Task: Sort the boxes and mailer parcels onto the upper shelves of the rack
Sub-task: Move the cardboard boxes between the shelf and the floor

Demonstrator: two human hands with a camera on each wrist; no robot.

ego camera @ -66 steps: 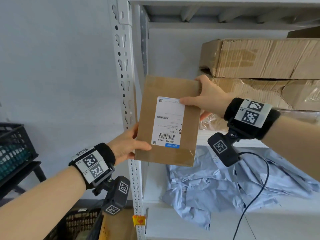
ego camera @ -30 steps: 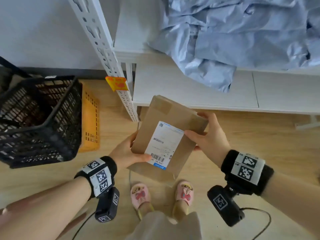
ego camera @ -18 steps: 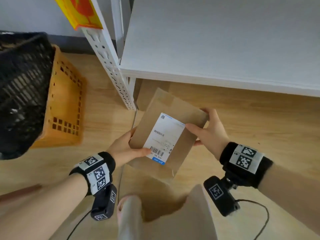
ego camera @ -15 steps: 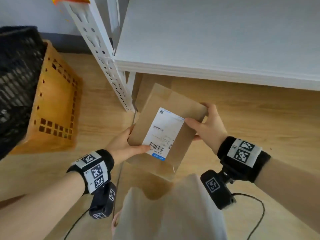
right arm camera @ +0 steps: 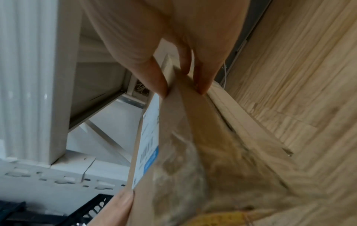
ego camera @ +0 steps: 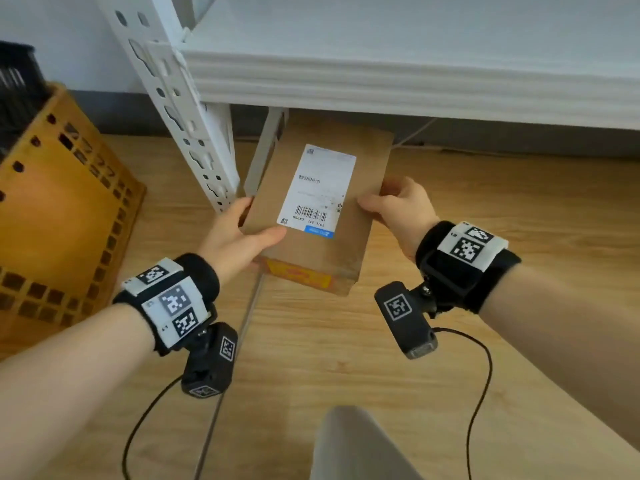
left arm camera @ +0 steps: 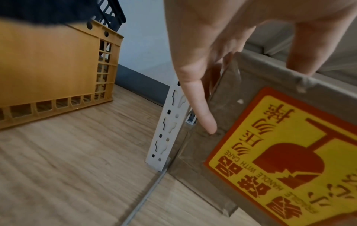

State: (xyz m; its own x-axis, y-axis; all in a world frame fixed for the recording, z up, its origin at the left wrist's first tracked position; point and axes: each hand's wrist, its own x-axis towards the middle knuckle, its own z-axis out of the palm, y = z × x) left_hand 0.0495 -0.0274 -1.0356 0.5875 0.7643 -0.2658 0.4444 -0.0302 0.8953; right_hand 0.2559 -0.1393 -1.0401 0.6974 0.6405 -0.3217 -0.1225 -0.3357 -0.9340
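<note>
Low over the wood floor [ego camera: 485, 341], we grip the box [ego camera: 322, 216] w/ both hands, left [ego camera: 235, 244] & right [ego camera: 401, 209], under the lowest shelf [ego camera: 381, 81]; could clip the rack post [ego camera: 194, 133] going in.

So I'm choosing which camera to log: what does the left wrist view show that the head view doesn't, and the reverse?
Left wrist only: the yellow and red fragile sticker readable, saying "handle with care".
Head only: the white shipping label on top and the right hand gripping the far edge.
Both: the cardboard box, the left hand holding it, the orange crate and the white rack post.
</note>
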